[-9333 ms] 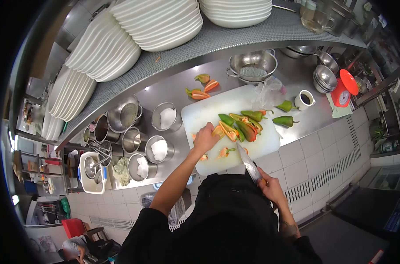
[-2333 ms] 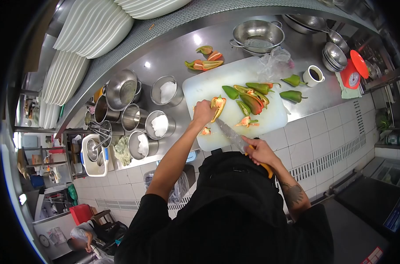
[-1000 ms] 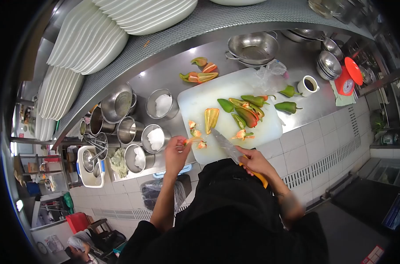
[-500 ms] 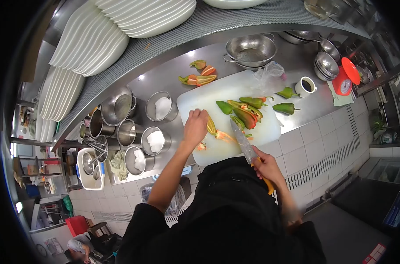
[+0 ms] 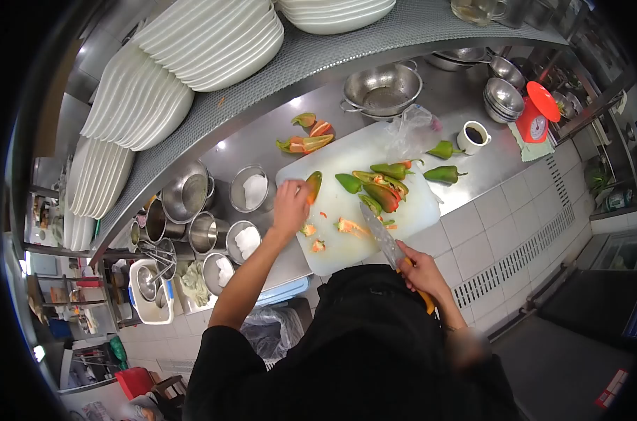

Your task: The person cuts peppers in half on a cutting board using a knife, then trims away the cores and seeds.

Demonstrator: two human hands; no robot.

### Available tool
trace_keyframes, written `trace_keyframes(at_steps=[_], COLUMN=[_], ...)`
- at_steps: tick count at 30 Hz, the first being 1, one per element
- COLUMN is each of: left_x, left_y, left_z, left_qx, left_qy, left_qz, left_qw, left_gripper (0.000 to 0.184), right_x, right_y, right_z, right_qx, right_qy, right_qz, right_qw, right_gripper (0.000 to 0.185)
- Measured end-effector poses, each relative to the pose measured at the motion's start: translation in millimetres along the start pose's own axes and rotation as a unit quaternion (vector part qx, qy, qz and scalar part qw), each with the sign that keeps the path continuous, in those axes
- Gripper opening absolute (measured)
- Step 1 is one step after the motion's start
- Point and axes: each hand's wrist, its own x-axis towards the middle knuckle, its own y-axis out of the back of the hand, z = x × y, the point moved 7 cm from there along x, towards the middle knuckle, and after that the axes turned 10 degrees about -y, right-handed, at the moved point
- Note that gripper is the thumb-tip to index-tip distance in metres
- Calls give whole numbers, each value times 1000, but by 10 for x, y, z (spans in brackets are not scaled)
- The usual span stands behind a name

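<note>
While the left hand [image 5: 292, 205] is clamping its fingers on a pepper piece [image 5: 315, 188] just inside the left edge of the cutting board [image 5: 329, 261], the right hand [image 5: 422, 268] is gripping the knife [image 5: 383, 235], whose blade is crossing the near edge. Bare board is stretching between the held piece and the pepper pile [image 5: 380, 188]; trimmings [image 5: 351, 226] are interrupting the nearer space. Steel bowls [image 5: 261, 170] are crowding the left side, a plastic bag [image 5: 408, 140] is covering the far corner, and a plate-laden shelf [image 5: 311, 62] is overhanging the counter's far side.
</note>
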Motion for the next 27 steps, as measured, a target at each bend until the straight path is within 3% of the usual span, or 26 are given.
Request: trace_keyframes(at_steps=[2, 5, 6, 7, 9, 10, 11, 13, 14, 16, 17, 18, 19, 21, 23, 27], left_x=[-244, -399, -310, -220, 15, 99, 135, 109, 154, 70, 29, 39, 122, 107, 35, 352], left_y=[-279, -504, -479, -477, -231, -234, -267, -508, -496, -658, -687, -549, -428, -799, -1341, -1389], left_z=[116, 95, -15, -75, -504, -777, -1075, -1620, -1664, -1706, -1628, -1456, -1171, -965, -740, -142], left_qx=[51, 51, 26, 25, -3, -23, -41, -235, -231, -274, -274, -119, 37, -121, -192, -117], left_qy=[-138, -150, -96, -103, 72, 155, 238, 351, 353, 480, 479, 388, 280, 389, 430, 406], left_qz=[-70, -129, -119, -119, 73, 109, 144, 220, 221, 199, 194, 206, 212, 37, -65, -150], left_qw=[987, 979, 988, 987, 995, 982, 960, 880, 880, 809, 811, 890, 935, 912, 880, 894], left_gripper=[20, 20, 19, 19, 18, 17, 17, 18, 18, 21, 21, 25, 30, 41, 50, 66], right_x=[-4, -39, -41, -54, -86, -71, -64, -74, -65, -86, -102, -98, -90, -82, -113, -93], right_y=[-1, 13, 36, 30, 17, 12, -1, -14, -3, 21, 48, 70, 88, 101, 39, -140], right_z=[13, -45, -70, -75, -32, -9, 14, 65, 81, 86, 109, 181, 186, 194, 95, -82], right_qx=[5, 5, 10, 10, 7, 1, -4, -6, -2, -25, -47, -41, -91, -140, -205, -260], right_qy=[-6, 2, 5, 8, 7, 5, 4, 0, -1, 2, 4, 1, 48, 93, 154, 164], right_qz=[-2, -2, 4, -3, -11, -12, -15, -19, -17, -15, -8, -6, 3, 14, -13, -34], right_qw=[1000, 1000, 1000, 1000, 1000, 1000, 1000, 1000, 1000, 1000, 999, 999, 995, 986, 966, 951], right_gripper=[51, 51, 51, 52, 52, 52, 53, 53, 52, 52, 51, 51, 51, 51, 52, 50])
